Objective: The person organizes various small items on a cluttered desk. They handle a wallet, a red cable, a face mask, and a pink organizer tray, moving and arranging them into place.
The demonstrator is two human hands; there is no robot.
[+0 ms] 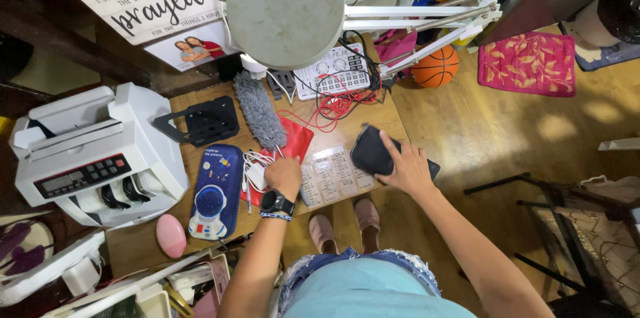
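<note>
Gripping a small black pouch (371, 151), your right hand (408, 170) has its fingers spread over the pouch's near side, at the right edge of the wooden desk (143, 241). The pouch partly hangs past that edge, and a dark flat thing sticks out beneath your palm; what it is cannot be told. Just left of the pouch, touching it or nearly so, lies a clear plastic sheet of small labelled cells (333, 175).

Left of that sheet, your left hand (284, 175), with a black wristwatch (277, 203) and a bead bracelet on the wrist, is loosely curled, knuckles up, over a bundle of white cable (254, 170). Whether the fingers actually pinch the cable cannot be told from here. The cable lies on a red pouch (297, 139), and a grey fluffy duster (259, 111) slants across that pouch's far end.

Further left of your left hand sits a blue pencil case with an astronaut on it (213, 191), a pink oval thing (171, 235) near its closer end, and beyond them a white bill-counting machine (93, 151). Beyond both hands, a tangle of red wire (333, 103) runs to a white control box with knobs (333, 71), under the round grey head of a desk lamp (285, 10). Off the desk, beyond your right hand, an orange basketball (435, 68) rests on the wooden floor.
</note>
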